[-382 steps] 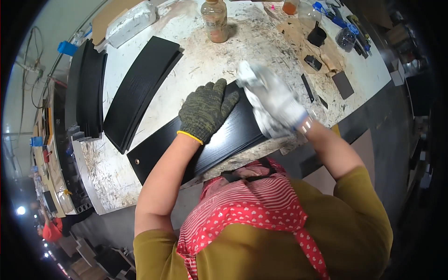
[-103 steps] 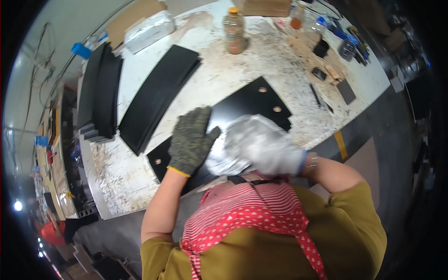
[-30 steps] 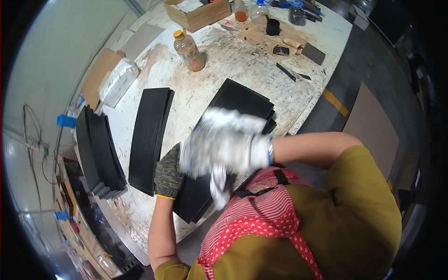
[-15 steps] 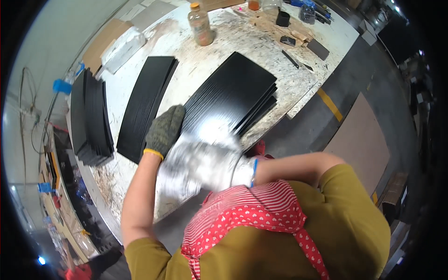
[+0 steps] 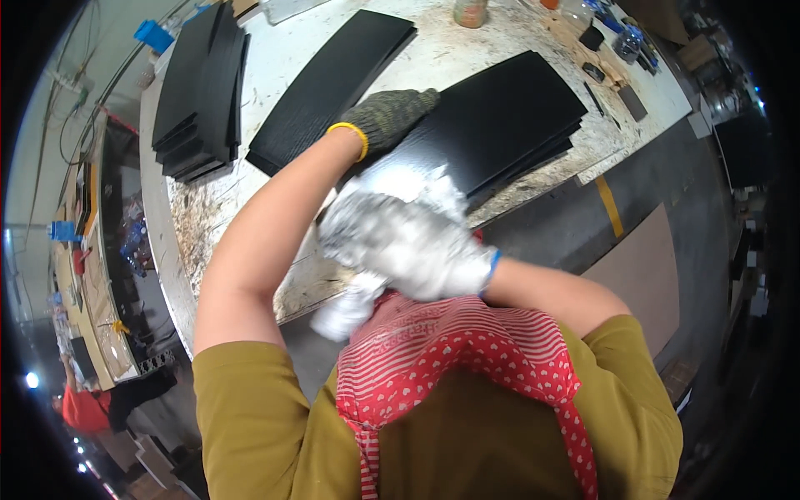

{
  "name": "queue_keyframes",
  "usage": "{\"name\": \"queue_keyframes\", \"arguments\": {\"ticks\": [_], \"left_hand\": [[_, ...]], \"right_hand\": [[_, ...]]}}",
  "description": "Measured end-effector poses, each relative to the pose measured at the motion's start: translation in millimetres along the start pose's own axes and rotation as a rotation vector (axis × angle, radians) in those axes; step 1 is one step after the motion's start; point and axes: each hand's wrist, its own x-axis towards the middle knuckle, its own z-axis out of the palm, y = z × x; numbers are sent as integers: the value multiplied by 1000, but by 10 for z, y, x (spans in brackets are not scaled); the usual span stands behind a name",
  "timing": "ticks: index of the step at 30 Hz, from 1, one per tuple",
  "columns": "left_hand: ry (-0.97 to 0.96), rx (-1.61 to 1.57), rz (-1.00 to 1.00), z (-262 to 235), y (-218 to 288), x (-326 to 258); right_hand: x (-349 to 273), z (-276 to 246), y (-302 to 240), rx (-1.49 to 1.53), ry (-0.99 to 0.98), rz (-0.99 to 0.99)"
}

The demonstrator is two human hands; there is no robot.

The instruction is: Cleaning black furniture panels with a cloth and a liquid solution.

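My left hand (image 5: 390, 118), in a dark green knit glove with a yellow cuff, lies with fingers stretched along the left edge of a stack of black wood-grained boards (image 5: 508, 117). In my right hand (image 5: 417, 246), gloved in white with a blue cuff, is a bunched white cloth (image 5: 348, 307), blurred by motion. Part of it spreads over the near-left end of the top board, and a loose end hangs past the table edge. The right fingertips are partly hidden by blur and cloth. Left of the hands lies another stack of black boards (image 5: 329, 79).
A third stack of black boards (image 5: 200, 92) stands at the table's left. The stained white table (image 5: 200, 217) also holds a bottle (image 5: 471, 12), a jar (image 5: 627, 43) and small dark items at the far right. A brown sheet (image 5: 642, 275) leans right; a person in red (image 5: 87, 408) is at lower left.
The view has shifted, so the table sits higher in the picture. My left hand has reached farther along the stack's edge, and my right hand has moved with the cloth.
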Motion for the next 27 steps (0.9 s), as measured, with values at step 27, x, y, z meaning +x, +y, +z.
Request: {"name": "queue_keyframes", "arguments": {"ticks": [27], "left_hand": [[1, 137, -177, 338, 1447, -729]], "right_hand": [[1494, -77, 1051, -37, -423, 104]]}}
